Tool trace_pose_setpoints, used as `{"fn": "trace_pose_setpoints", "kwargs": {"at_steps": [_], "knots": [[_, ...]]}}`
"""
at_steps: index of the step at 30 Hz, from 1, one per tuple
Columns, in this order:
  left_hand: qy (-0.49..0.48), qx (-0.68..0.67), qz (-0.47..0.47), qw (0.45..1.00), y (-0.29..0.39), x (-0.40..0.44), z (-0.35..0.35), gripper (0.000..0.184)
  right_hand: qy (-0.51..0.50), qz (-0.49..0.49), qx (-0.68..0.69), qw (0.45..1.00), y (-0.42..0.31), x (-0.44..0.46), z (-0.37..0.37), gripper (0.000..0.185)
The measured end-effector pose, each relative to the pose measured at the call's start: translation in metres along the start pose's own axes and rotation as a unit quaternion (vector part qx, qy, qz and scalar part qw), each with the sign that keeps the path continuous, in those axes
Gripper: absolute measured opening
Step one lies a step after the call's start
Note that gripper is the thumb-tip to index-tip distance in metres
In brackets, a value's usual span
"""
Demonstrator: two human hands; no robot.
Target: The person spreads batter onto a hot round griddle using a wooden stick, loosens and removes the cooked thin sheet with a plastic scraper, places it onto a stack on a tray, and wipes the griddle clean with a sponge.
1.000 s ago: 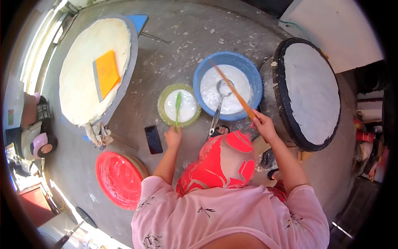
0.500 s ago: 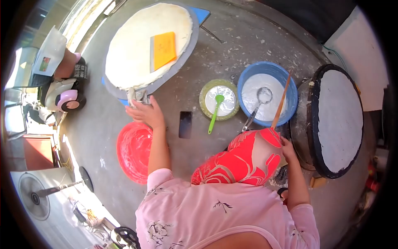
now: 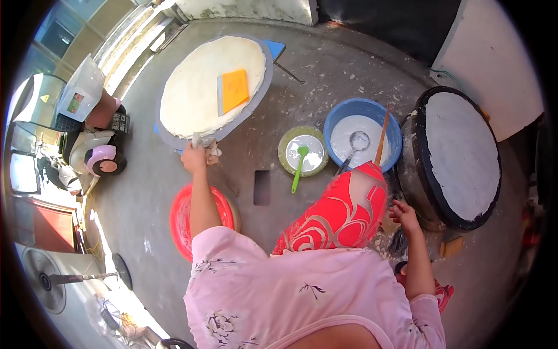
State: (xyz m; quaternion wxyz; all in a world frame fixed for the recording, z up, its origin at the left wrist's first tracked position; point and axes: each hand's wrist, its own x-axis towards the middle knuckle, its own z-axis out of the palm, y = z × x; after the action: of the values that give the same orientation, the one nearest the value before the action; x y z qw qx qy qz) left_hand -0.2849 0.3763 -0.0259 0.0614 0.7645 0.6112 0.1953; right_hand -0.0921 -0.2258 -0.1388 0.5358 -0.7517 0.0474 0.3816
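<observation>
My left hand (image 3: 194,157) is closed on a crumpled greyish cloth (image 3: 213,152) at the near rim of a round grey board (image 3: 263,87). On that board lie a stack of thin pale flatbreads (image 3: 192,87) and a yellow scraper (image 3: 235,88) with a grey edge. My right hand (image 3: 402,215) hangs beside my red-patterned knee, fingers loosely apart and holding nothing. It is nearest to a round black-rimmed griddle (image 3: 421,168) covered with a whitish layer (image 3: 462,157).
A blue basin (image 3: 333,116) of white batter holds a ladle (image 3: 360,141) and a wooden stick (image 3: 383,137). Beside it stands a green bowl (image 3: 283,152) with a green spatula (image 3: 297,174). A phone (image 3: 262,188), red basin (image 3: 181,224), standing fan (image 3: 45,282) and scooter (image 3: 99,152) are around me.
My left hand has gone from spread fingers beside the cloth to closed on it. My right hand has come away from my knee. The camera view has shifted.
</observation>
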Motion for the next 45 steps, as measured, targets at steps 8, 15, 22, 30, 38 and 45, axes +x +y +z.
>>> {"fn": "trace_pose_setpoints", "kwargs": {"at_steps": [8,15,22,30,38,45], "knots": [[-0.324,-0.795,0.007,0.513,0.113,-0.059,-0.126,0.036,0.031,-0.151,0.047,0.987,-0.111,-0.068,0.013,0.032],[-0.510,-0.714,0.248,0.410,0.195,-0.192,-0.186,0.034,-0.033,-0.537,-0.038,0.842,-0.213,-0.161,0.045,0.084],[-0.248,-0.433,0.672,0.547,0.218,-0.272,-0.237,0.035,-0.090,-0.529,-0.124,0.835,-0.209,-0.225,0.044,0.038],[-0.666,-0.595,0.225,0.391,0.213,-0.291,-0.275,0.032,-0.537,-0.533,0.452,0.472,-0.184,-0.232,0.048,0.039],[-0.755,-0.568,0.276,0.176,0.227,-0.292,-0.252,0.033,-0.278,-0.572,0.135,0.760,-0.227,-0.313,0.045,0.030],[-0.643,-0.643,0.404,0.101,0.209,-0.315,-0.263,0.047,-0.062,-0.329,0.127,0.934,-0.288,-0.397,0.052,0.019]]}}
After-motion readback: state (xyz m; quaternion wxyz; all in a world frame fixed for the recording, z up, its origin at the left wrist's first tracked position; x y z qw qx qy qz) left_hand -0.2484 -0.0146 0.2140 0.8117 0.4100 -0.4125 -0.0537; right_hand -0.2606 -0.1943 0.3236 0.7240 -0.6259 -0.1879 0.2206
